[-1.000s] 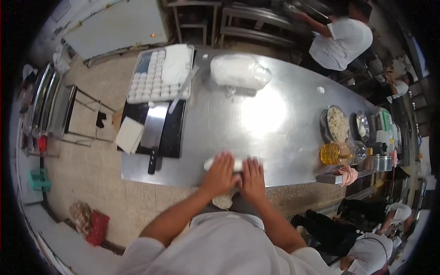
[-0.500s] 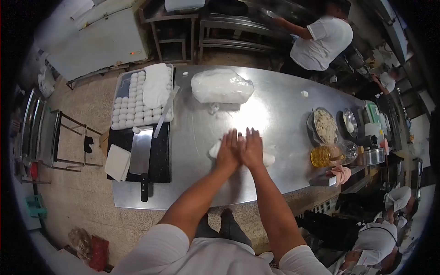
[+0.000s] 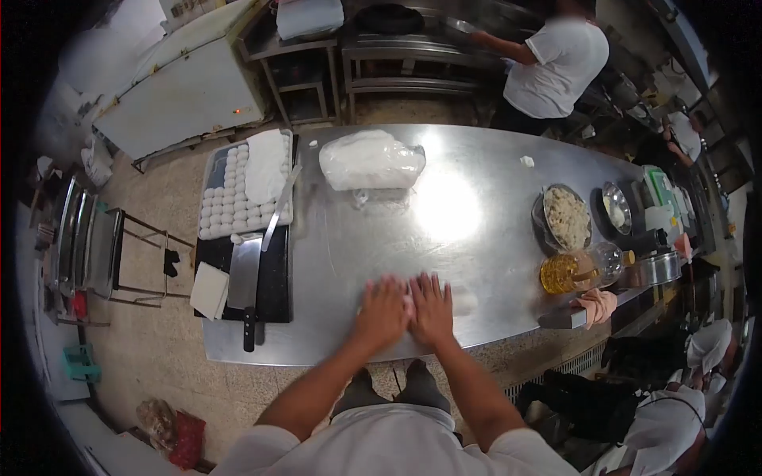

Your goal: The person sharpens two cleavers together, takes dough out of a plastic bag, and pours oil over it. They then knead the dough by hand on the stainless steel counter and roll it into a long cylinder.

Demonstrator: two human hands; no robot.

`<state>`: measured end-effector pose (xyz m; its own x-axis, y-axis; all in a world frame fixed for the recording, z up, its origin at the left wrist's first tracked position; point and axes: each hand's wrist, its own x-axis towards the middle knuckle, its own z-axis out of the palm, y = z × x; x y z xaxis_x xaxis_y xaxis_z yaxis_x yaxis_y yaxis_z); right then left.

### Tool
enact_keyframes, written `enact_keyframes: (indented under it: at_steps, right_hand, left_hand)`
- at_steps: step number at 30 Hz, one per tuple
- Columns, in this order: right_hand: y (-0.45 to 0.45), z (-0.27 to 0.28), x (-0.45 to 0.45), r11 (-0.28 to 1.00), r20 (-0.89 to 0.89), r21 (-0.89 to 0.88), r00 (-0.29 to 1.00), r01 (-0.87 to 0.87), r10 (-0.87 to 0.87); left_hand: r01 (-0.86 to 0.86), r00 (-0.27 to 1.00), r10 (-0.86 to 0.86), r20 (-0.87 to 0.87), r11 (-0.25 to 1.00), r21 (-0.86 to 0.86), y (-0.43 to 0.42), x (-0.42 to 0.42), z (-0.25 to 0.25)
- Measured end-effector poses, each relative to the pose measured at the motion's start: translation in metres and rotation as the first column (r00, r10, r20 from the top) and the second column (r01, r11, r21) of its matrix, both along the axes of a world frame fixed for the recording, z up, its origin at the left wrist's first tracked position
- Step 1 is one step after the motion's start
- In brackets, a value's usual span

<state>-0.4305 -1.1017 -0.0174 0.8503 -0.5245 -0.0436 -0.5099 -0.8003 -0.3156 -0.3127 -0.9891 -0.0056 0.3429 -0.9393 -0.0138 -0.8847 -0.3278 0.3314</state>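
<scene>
Both palms lie flat, side by side, near the front edge of the steel table (image 3: 333, 333). Under them is a white dough roll (image 3: 464, 301), mostly hidden; its right end shows beside my right hand (image 3: 431, 311). My left hand (image 3: 382, 311) is spread over the left part, its fingertips blurred. Farther back sits a plastic-wrapped white mass (image 3: 371, 161). At the left a tray of white dough balls (image 3: 230, 208) has a white cloth (image 3: 267, 166) over part of it. A cleaver (image 3: 245, 278) and a long knife (image 3: 280, 210) lie by it.
On the right are a bowl of pale shreds (image 3: 567, 218), a smaller metal bowl (image 3: 616, 208), an oil bottle (image 3: 567, 272), a pot (image 3: 655, 270) and a pink cloth (image 3: 597, 306). A co-worker (image 3: 556, 67) stands beyond the table; others are at the right.
My hands went forward over the dough, then came back toward the table's front edge, staying flat. The camera view has shifted too.
</scene>
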Motion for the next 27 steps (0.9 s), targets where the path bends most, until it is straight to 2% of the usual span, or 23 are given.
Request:
enact_keyframes:
  at_steps: [1,3,4,6,7,9,11,13,16,17,18,20,21,23,24,25,26,27]
  right_hand:
    - [-0.020,0.009,0.023,1.000,-0.033,-0.004,0.999,0.006,-0.006]
    - [-0.045,0.021,0.060,0.997,0.026,-0.003,0.997,0.071,-0.071]
    - [-0.052,0.021,0.069,0.998,0.038,0.007,0.997,0.065,-0.065]
    - [-0.058,0.010,0.069,0.994,0.129,-0.043,0.987,0.104,-0.098]
    - [-0.051,0.000,0.053,0.995,0.174,-0.094,0.985,0.022,-0.006]
    - [-0.029,-0.009,0.009,0.992,0.143,-0.039,0.982,-0.116,0.121]
    - [-0.005,0.002,-0.049,0.965,0.165,0.027,0.953,-0.262,0.254]
    - [0.009,0.026,-0.098,0.941,0.155,0.120,0.942,-0.316,0.296]
    - [0.000,0.016,-0.129,0.908,0.194,0.148,0.912,-0.392,0.362]
    - [-0.010,0.015,-0.121,0.902,0.232,0.183,0.909,-0.392,0.348]
    - [-0.023,0.010,-0.104,0.902,0.234,0.172,0.906,-0.396,0.353]
    - [-0.050,-0.001,-0.058,0.952,0.154,-0.004,0.940,-0.307,0.304]
    - [-0.067,0.006,-0.031,0.970,0.153,-0.037,0.958,-0.240,0.243]
    - [-0.086,0.019,0.009,0.990,0.107,-0.033,0.984,-0.139,0.141]
    - [-0.092,0.023,0.027,0.995,0.088,-0.026,0.991,-0.095,0.097]
    - [-0.088,0.024,0.030,0.994,0.090,-0.037,0.990,-0.103,0.106]
    - [-0.086,0.026,0.036,0.976,0.188,0.041,0.961,-0.215,0.203]
    - [-0.079,0.027,0.037,0.938,0.292,0.119,0.915,-0.325,0.280]
  left_hand:
    - [-0.082,0.996,0.083,-0.012,0.993,0.081,-0.023,0.020,0.008]
    - [-0.218,0.975,0.213,0.064,0.973,0.079,-0.056,0.052,0.003]
    - [-0.225,0.973,0.219,0.079,0.971,0.085,-0.070,0.064,0.006]
    - [-0.112,0.987,0.116,0.112,0.993,-0.039,-0.085,0.069,0.007]
    - [-0.052,0.992,0.053,0.114,0.999,-0.011,-0.079,0.060,0.007]
    - [-0.010,1.000,0.009,0.015,0.997,0.074,-0.038,0.016,0.010]
    - [-0.074,0.997,0.074,-0.022,0.997,-0.006,0.012,-0.033,0.002]
    - [-0.160,0.978,0.160,-0.131,0.987,0.012,0.051,-0.085,0.001]
    - [-0.235,0.964,0.239,-0.117,0.971,0.045,0.049,-0.101,0.005]
    - [-0.245,0.965,0.247,-0.082,0.969,0.036,0.033,-0.088,0.003]
    - [-0.268,0.962,0.271,-0.016,0.958,0.105,0.013,-0.071,-0.001]
    - [-0.339,0.941,0.334,0.058,0.919,0.200,-0.035,-0.036,0.005]
    - [-0.386,0.922,0.380,0.070,0.895,0.223,-0.059,-0.016,0.009]
    - [-0.445,0.895,0.435,0.095,0.879,0.171,-0.091,0.016,0.010]
    - [-0.452,0.892,0.442,0.093,0.877,0.164,-0.089,0.015,-0.006]
    - [-0.422,0.902,0.414,0.121,0.905,0.057,-0.087,0.014,-0.027]
    - [-0.387,0.907,0.390,0.161,0.921,-0.054,-0.086,0.012,-0.036]
    - [-0.364,0.900,0.360,0.245,0.931,-0.030,-0.072,-0.007,-0.035]
